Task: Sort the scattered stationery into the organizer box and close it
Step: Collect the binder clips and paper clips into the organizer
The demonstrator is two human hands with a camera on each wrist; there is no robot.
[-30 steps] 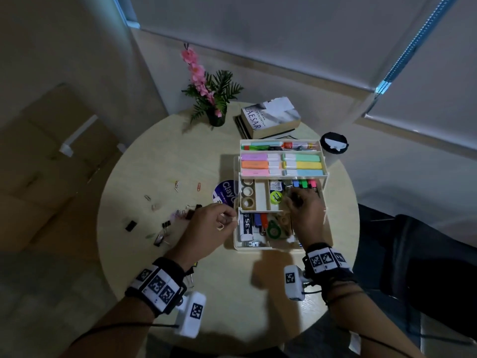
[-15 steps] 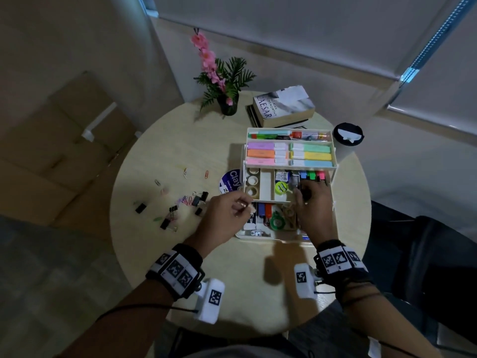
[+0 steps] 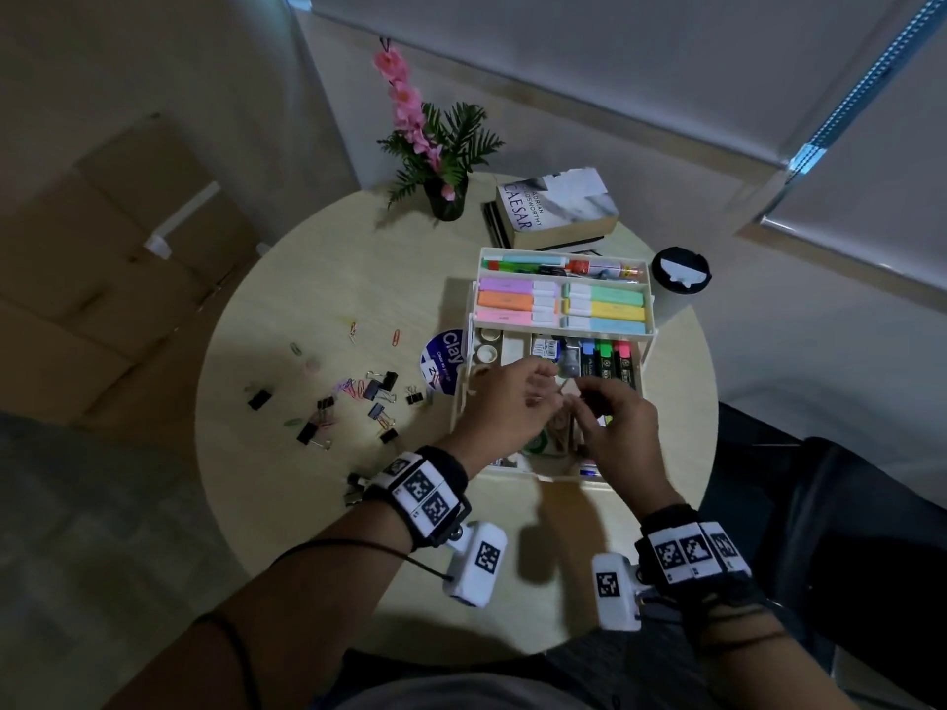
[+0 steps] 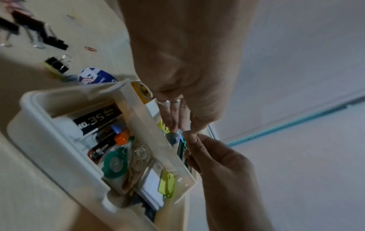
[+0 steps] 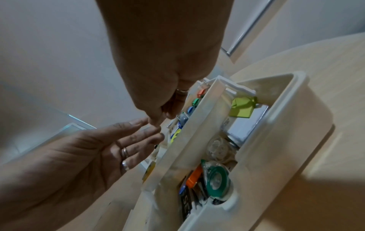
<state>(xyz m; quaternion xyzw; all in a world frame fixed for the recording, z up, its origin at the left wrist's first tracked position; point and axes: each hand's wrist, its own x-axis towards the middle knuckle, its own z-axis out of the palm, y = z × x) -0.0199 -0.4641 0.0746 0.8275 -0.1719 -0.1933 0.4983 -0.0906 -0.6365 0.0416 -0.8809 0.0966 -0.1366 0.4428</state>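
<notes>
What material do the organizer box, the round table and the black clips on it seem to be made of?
Organizer box: probably plastic, off-white, smooth and slightly translucent, with moulded rounded corners.
Round table: looks like pale wood or wood-look laminate, matte, with faint grain.
Black clips: apparently painted metal bodies with shiny wire handles; too small to be certain.

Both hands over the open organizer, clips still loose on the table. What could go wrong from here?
1. The left hand and right hand meet fingertip to fingertip above the middle tray; anything small passed there could drop into the wrong compartment.
2. The binder clips and paper clips lie spread over the round table; some may get missed before closing.
3. The organizer box has its tiers fanned open and full; closing may jam on protruding items.
</notes>
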